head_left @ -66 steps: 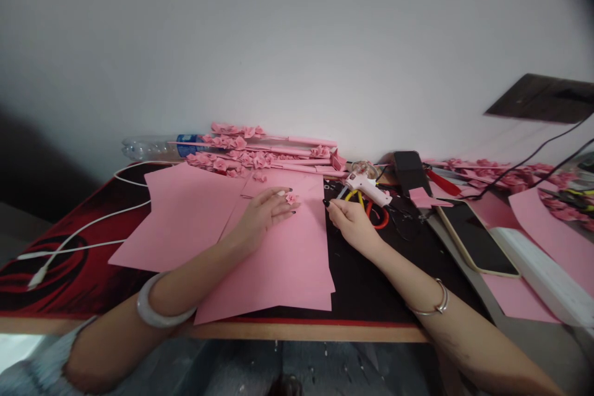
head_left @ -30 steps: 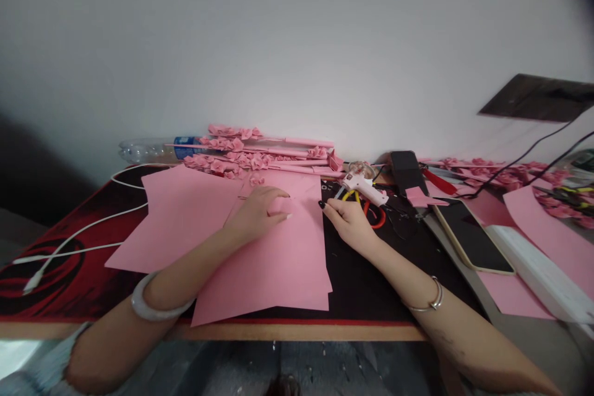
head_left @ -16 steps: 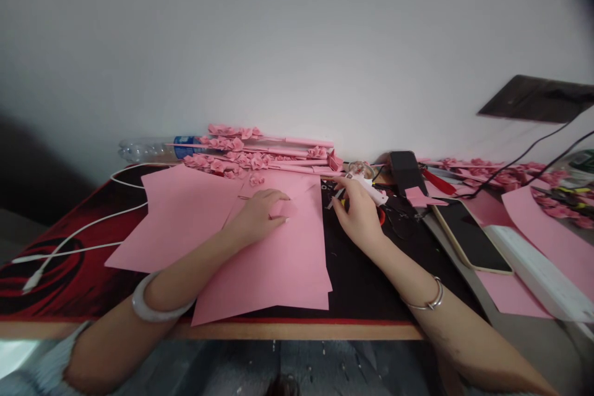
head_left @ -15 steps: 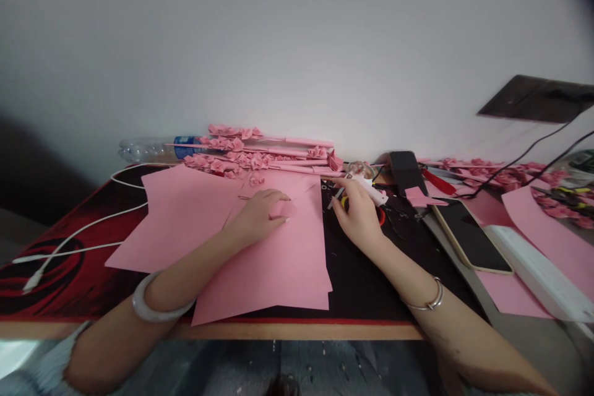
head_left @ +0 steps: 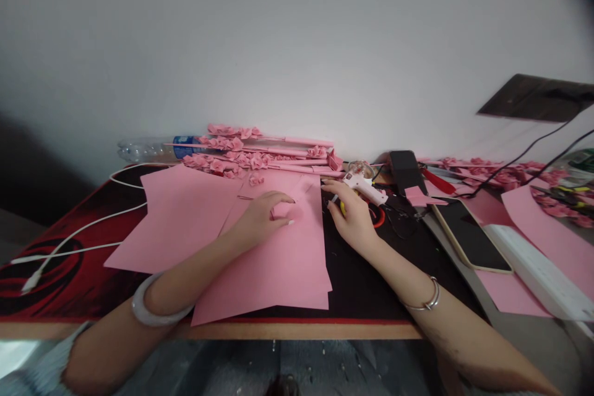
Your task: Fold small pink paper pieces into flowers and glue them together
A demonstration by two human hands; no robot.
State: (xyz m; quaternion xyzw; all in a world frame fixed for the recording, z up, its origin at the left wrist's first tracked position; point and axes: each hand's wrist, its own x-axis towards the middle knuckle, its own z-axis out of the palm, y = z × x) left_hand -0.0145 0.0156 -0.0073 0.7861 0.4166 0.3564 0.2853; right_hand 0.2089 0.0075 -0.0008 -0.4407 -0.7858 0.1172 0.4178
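Note:
My left hand [head_left: 260, 218] lies on a large pink paper sheet [head_left: 278, 266], its fingers curled over a small pink paper flower [head_left: 284, 210]. My right hand [head_left: 351, 215] sits just right of the sheet on the black mat. Its fingers are bent beside the nozzle of a white glue gun [head_left: 366, 188]; what they pinch, if anything, is hidden. Red and yellow scissors [head_left: 378, 215] lie partly under that hand.
Pink flower stems [head_left: 260, 151] and a plastic bottle [head_left: 148, 148] lie along the wall. A second pink sheet [head_left: 180, 216] and a white cable [head_left: 78, 235] are at left. A phone [head_left: 471, 235], a white power strip [head_left: 538, 275] and more pink paper are at right.
My left hand has closed over the small flower, which showed at its fingertips before. My right hand reached up to the glue gun and has drawn back a little.

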